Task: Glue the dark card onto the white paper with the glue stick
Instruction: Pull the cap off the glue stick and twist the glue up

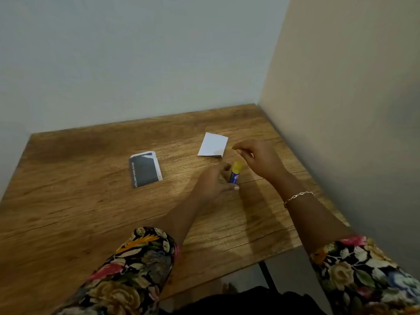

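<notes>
A blue glue stick [235, 173] with a yellow cap stands upright near the middle right of the wooden table [91, 201]. My left hand [216, 180] is wrapped around its blue body. My right hand [256, 158] hovers just right of the yellow cap, fingers curled and apart, touching nothing that I can see. The white paper [213, 144] lies flat just beyond the hands. The dark card [144, 169], grey-black with a white border and a line of small print, lies flat to the left, apart from both hands.
The table sits in a corner, with a pale wall behind and a beige wall [341, 110] close along its right edge. A black table leg [268, 278] shows below the near right edge. Floral sleeves cover both forearms; a bracelet [297, 197] is on the right wrist.
</notes>
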